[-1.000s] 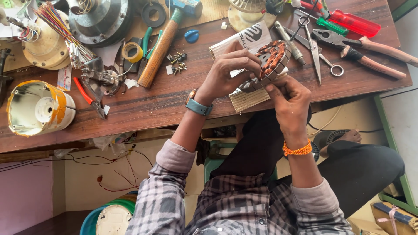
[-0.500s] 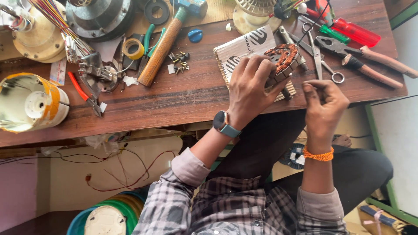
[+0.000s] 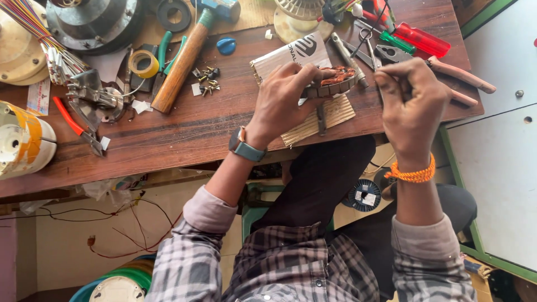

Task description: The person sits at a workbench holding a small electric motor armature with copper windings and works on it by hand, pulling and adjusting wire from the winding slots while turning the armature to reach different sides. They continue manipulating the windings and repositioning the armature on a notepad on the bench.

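— Where's our stator (image 3: pixel 334 83)?
— On the workbench (image 3: pixel 184 131), left hand (image 3: pixel 282 98) clamped over it; right hand (image 3: pixel 411 98) pinched shut, holding what we can't tell.
— Heavy, rigid; we'd grip the steel rim, sparing fragile copper windings.

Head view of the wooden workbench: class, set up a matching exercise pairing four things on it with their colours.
Things:
1. Hammer head
2. Roll of tape
3. Screwdriver handle at the far right
4. Thread band on the right wrist

Colours:
A. orange
B. blue
C. red
D. yellow

Pairs: 1-B, 2-D, 3-C, 4-A
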